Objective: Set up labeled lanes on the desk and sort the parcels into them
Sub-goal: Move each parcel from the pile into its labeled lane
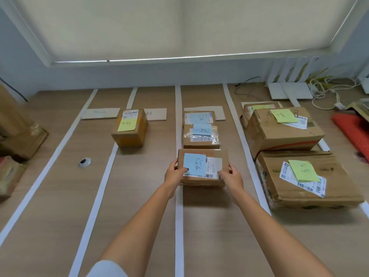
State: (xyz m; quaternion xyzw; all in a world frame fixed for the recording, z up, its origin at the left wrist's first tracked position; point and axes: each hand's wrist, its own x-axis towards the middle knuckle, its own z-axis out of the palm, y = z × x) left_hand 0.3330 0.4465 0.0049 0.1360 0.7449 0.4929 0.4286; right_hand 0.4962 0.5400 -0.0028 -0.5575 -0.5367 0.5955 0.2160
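White tape strips (179,206) split the wooden desk (139,196) into lanes, with label cards (100,113) at the far end. Both my hands hold a small brown parcel with a blue note (201,166) in the third lane: my left hand (174,174) grips its left edge, my right hand (231,177) its right edge, thumbs on top. Behind it in that lane lie two more blue-noted parcels (201,136). A parcel with a yellow note (129,127) stands in the second lane. Large boxes with green notes (305,180) fill the right lane.
Stacked cardboard boxes (22,136) sit off the desk's left side. A round cable grommet (84,162) is set in the first lane. A white router (289,90) with cables stands at the back right, and a red mat (355,132) lies at the right edge.
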